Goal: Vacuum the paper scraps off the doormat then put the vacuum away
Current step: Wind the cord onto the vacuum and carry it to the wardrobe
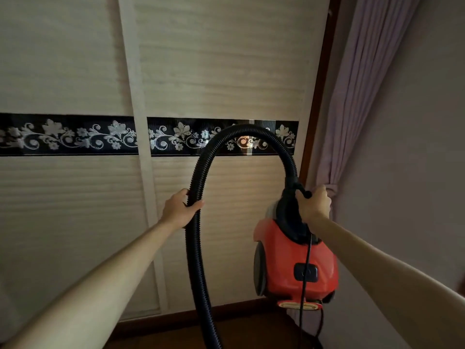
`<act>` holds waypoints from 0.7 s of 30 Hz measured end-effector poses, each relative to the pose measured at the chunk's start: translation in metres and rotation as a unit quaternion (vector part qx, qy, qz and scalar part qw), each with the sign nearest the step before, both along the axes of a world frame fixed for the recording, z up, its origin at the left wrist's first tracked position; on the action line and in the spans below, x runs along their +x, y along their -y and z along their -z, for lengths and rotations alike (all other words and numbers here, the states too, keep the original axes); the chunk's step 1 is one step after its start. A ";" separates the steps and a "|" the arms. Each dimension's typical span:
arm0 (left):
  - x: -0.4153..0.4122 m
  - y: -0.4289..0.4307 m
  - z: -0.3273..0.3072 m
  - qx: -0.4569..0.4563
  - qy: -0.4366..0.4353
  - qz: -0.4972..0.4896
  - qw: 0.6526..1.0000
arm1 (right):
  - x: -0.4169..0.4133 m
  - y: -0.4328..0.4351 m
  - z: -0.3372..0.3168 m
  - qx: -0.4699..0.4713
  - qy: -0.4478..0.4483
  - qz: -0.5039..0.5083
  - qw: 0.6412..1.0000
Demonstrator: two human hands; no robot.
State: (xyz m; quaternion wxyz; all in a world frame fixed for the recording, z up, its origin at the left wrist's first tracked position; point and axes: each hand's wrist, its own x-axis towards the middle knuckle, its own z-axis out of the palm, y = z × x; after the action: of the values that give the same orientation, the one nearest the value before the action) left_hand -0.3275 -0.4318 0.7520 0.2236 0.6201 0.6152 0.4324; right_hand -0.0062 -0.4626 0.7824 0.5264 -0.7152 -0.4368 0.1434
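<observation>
Vacuum (pixel 297 263) lifted by its handle in right hand (pixel 314 207); left hand (pixel 180 209) grips hose (pixel 198 187), keeping the loop clear for stowing

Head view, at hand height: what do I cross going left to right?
In order: left hand → black hose that it grips → right hand, gripping the top of the red vacuum → purple curtain. The vacuum hangs beneath the right hand, so it gets no separate rank.
</observation>
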 end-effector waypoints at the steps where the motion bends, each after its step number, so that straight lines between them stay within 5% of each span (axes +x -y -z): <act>1: 0.001 -0.019 0.004 -0.004 -0.001 0.002 1.000 | 0.002 -0.014 0.004 0.003 -0.005 0.003 1.000; 21: 0.139 -0.268 0.023 -0.083 0.027 0.206 0.975 | 0.099 -0.161 0.020 -0.017 0.015 0.173 0.985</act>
State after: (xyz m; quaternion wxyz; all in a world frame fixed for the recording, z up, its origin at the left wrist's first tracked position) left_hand -0.1882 -0.1636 0.7288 0.3750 0.7010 0.5016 0.3411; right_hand 0.0924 -0.3019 0.7619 0.5245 -0.7906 -0.3125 0.0466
